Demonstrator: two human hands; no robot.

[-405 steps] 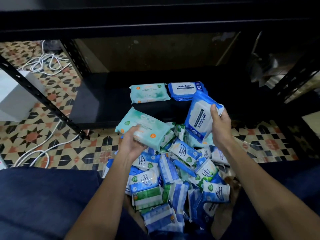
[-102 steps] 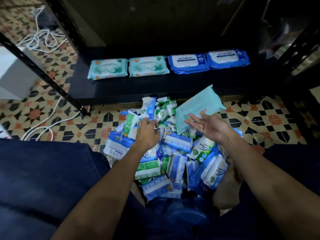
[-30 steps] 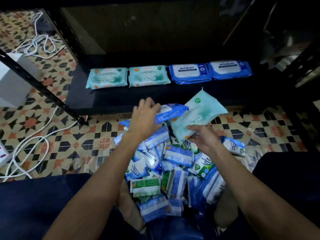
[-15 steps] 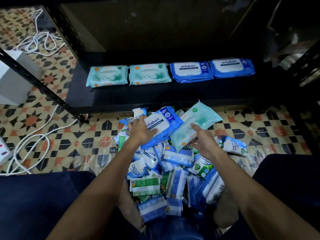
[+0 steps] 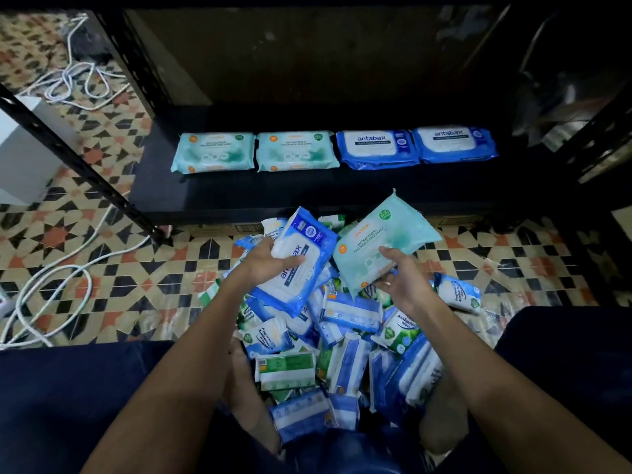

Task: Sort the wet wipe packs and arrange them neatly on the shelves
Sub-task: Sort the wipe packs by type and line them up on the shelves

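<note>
My left hand (image 5: 265, 260) has its fingers wrapped over the upper half of a blue antabax pack (image 5: 301, 265), thumb across its white label, so the pack hangs tilted below and to the right of the palm, its lower end dipping toward the heap. My right hand (image 5: 402, 280) holds a teal pack (image 5: 384, 242) from beneath, thumb lying on the printed face and the other fingers curled under its near edge; that pack stands up and away from the hand, angled toward the shelf, and its left corner sits just beside the blue one, though I cannot tell whether the two touch. Directly under both hands lies the pile of small packs (image 5: 342, 340), blue, white and green, jumbled on the floor between my knees, with one small pack (image 5: 458, 292) lying apart at the right edge. Beyond the pile runs the dark bottom shelf (image 5: 239, 196), where four large packs lie flat in a row: two teal shelf packs (image 5: 254, 151) side by side on the left and two blue shelf packs (image 5: 415, 148) touching on the right. The patterned tile floor (image 5: 102, 268) spreads to either side, with white cables (image 5: 51, 278) looping across it on the left.
</note>
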